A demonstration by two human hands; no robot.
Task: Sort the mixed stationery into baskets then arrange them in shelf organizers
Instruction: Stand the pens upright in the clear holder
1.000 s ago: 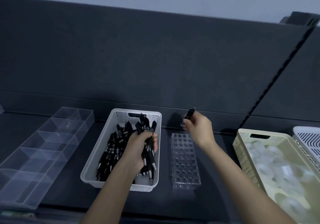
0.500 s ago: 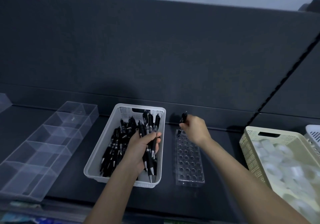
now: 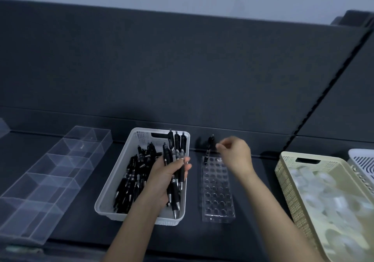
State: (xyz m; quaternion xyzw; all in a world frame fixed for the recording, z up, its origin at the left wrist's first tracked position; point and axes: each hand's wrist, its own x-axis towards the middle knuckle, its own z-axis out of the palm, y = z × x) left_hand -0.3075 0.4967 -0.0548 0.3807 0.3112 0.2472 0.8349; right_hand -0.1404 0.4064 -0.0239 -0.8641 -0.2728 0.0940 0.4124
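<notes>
Pen [image 3: 209,149] now stands slightly tilted in the far-left corner hole of the clear rack [image 3: 217,190], just R of the white basket [image 3: 113,197]. 0.5 s ago I had it pinched over that hole. Meaning: 1st slot filled, other holes empty.
R hand [image 3: 235,156]: just beside the pen, apparently off it, fingers loosely curled, holding nothing.
L hand [image 3: 166,178]: grips pen bundle [image 3: 176,154] over the basket's near-right corner.
</notes>
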